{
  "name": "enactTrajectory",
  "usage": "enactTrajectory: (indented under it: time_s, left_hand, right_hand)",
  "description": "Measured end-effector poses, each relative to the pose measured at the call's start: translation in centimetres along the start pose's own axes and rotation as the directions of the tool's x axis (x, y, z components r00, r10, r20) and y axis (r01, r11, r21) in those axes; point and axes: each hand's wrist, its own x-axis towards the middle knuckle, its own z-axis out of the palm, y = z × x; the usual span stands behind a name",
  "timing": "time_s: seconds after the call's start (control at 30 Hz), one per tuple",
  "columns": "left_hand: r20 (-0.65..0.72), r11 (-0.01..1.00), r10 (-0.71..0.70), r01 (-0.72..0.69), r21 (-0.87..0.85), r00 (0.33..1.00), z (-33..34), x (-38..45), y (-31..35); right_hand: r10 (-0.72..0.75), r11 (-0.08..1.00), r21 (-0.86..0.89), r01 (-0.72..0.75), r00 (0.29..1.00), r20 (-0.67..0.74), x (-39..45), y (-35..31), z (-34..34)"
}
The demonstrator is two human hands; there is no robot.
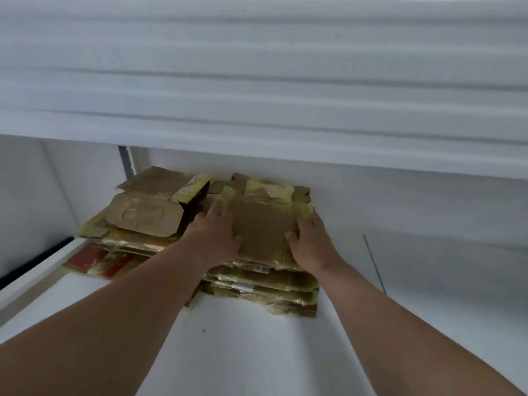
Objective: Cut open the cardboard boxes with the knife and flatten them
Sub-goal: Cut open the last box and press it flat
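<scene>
Brown corrugated cardboard, flattened and streaked with yellowish clear tape, lies as the top sheet (264,227) of a stack of flattened boxes (265,290) in front of you, on a white tabletop (243,352) pushed up against a white wall (414,204).

Your left hand (218,228) lies on the sheet's left side, fingers straight and pointing away from you, the thumb spread out onto the cardboard; it presses down flat and curls round nothing.

Your right hand (310,241) sits at the sheet's right edge, its thumb on the top face. Its fingers lie along or over that edge, and you cannot tell from this view whether they wrap under the sheet or only rest on it.

Left of the stack, just beside your left wrist, a second heap of brown cardboard (145,212) holds a partly opened box with its flaps lifted and its dark inside showing. Under that heap, near the table's left edge, a flat red-printed carton (94,260) sticks out.

Above everything, a thick bundle of white foam sheets (257,75) overhangs the back of the table.
</scene>
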Motion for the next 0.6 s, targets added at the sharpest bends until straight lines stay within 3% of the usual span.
enactTrajectory:
  time_s: [0.07,0.17,0.3,0.6]
  left_hand:
    - [0.043,0.984,0.051,-0.057,0.167,0.998,1.0,-0.2,-0.2]
    - [0.100,0.983,0.117,-0.130,0.132,0.988,2.3,-0.2,-0.3]
    - [0.161,0.988,0.141,-0.149,0.036,0.977,3.5,1.1,-0.8]
    - [0.247,0.962,0.147,-0.196,0.188,0.958,3.7,0.6,-0.8]
  right_hand:
    - [0.035,0.983,-0.182,-0.018,0.995,0.089,0.2,0.2,0.8]
    - [0.043,0.954,-0.298,-0.010,0.994,0.102,-0.1,0.5,1.6]
    - [-0.013,0.947,-0.318,0.050,0.993,0.119,-0.4,0.4,2.0]
    - [0.032,0.925,-0.377,0.051,0.977,0.212,-0.6,1.1,3.3]
